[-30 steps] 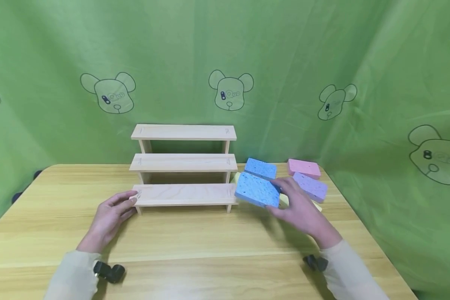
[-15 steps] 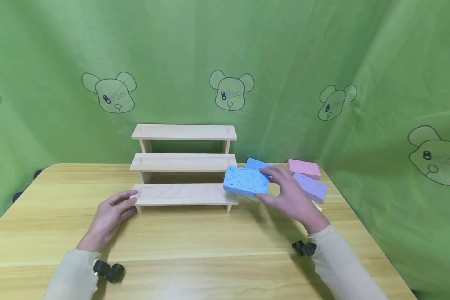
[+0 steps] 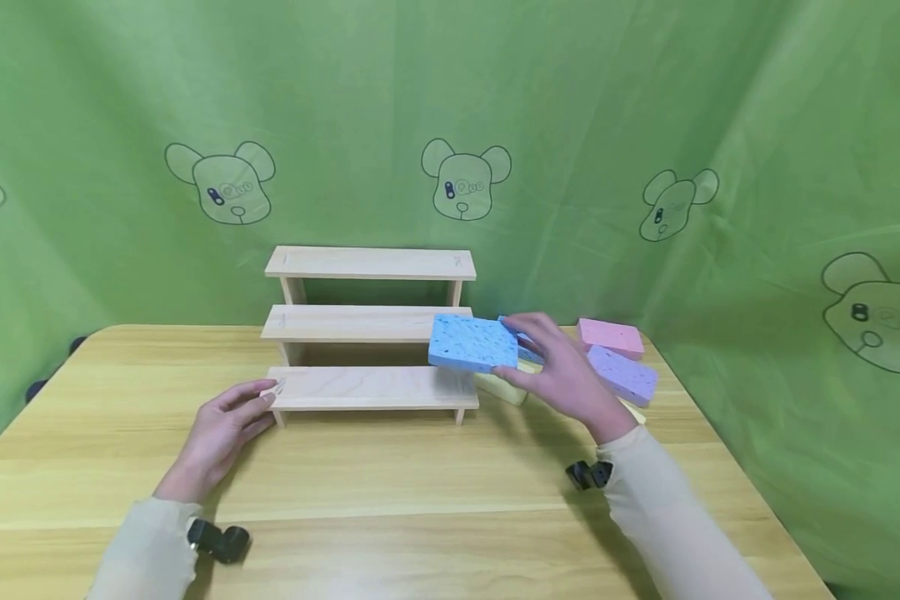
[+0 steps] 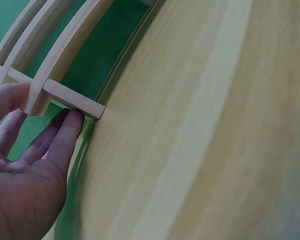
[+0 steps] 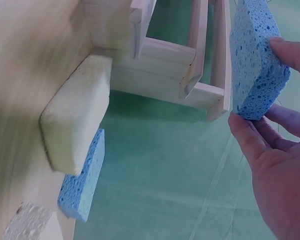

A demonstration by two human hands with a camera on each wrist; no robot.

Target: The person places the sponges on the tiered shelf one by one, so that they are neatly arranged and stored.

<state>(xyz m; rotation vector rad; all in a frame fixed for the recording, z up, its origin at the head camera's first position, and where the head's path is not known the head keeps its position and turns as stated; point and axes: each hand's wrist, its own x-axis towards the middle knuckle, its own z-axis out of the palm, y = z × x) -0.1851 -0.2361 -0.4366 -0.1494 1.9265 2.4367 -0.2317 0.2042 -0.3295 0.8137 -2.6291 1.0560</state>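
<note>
A three-step wooden display rack (image 3: 367, 387) stands on the table. My left hand (image 3: 223, 425) holds its lower left end; in the left wrist view the thumb lies at the board's end and the fingertips touch the side leg (image 4: 72, 97). My right hand (image 3: 562, 375) pinches a blue sponge (image 3: 472, 342) by its right end, thumb on one edge and fingers on the opposite one. In the head view this sponge overlaps the right ends of the middle and bottom steps. The right wrist view shows it (image 5: 257, 60) raised beside the rack.
Right of the rack lie a pale yellow sponge (image 3: 502, 387) and a second blue sponge (image 3: 528, 347), partly hidden by my right hand. Farther right are a pink sponge (image 3: 611, 336), a purple one (image 3: 621, 375) and another yellow one (image 3: 633, 411). Behind the table hangs a green curtain (image 3: 345, 108).
My right hand has carried the blue sponge left and upward, from beside the rack to over its right end. The left hand has stayed at the rack's lower left end.
</note>
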